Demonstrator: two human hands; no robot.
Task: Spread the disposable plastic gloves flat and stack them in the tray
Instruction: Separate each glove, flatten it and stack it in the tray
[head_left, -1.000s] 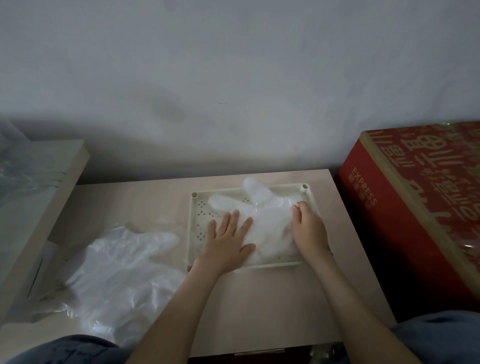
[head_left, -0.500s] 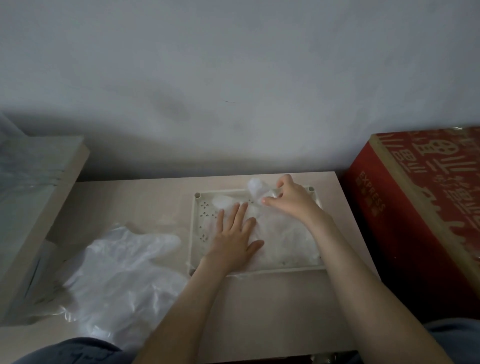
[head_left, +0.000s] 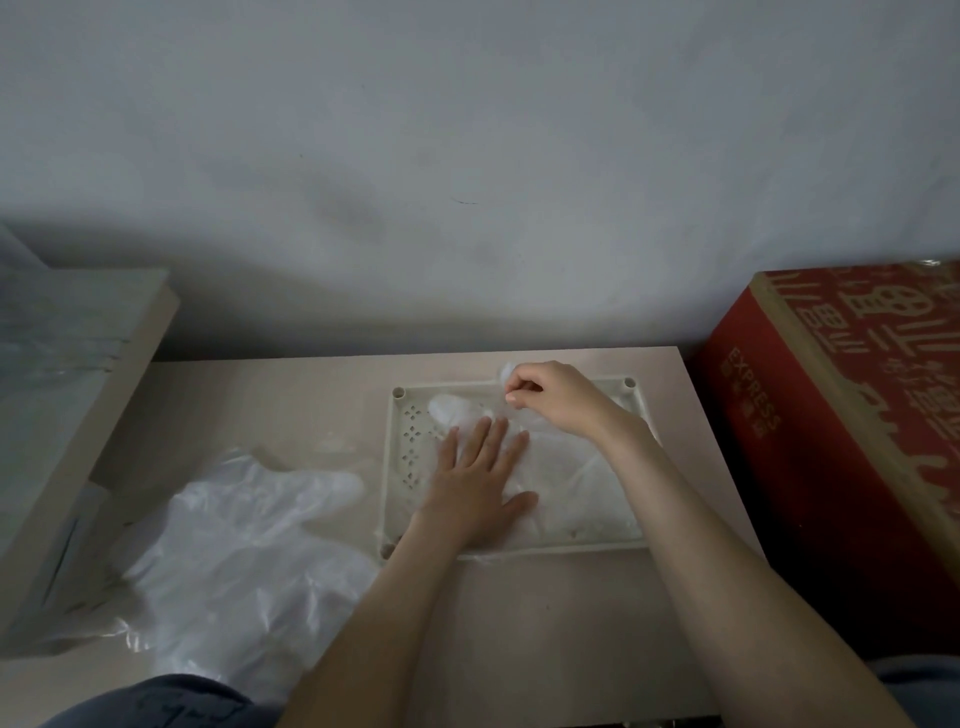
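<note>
Right hand (head_left: 558, 397) moved from tray's right side to far rim, pinching a glove finger (head_left: 506, 371). Left hand (head_left: 480, 486) flat, pinning glove (head_left: 571, 488) in tray (head_left: 392, 467). Risk: thin film tears or slips.

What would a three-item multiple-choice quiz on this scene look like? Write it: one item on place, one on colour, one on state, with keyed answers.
1. Where does the loose pile of gloves lie?
A. on the table, left of the tray
B. inside the tray
C. on the red box

2. What colour is the box marked EXPRESS?
A. blue
B. red
C. green

3. What is the left hand doing?
A. pinching a glove finger
B. resting on the red box
C. pressing flat on the glove in the tray

Answers:
1 A, it sits on the table beside the tray.
2 B, its side is red.
3 C, palm down on the glove; the right hand pinches.
</note>
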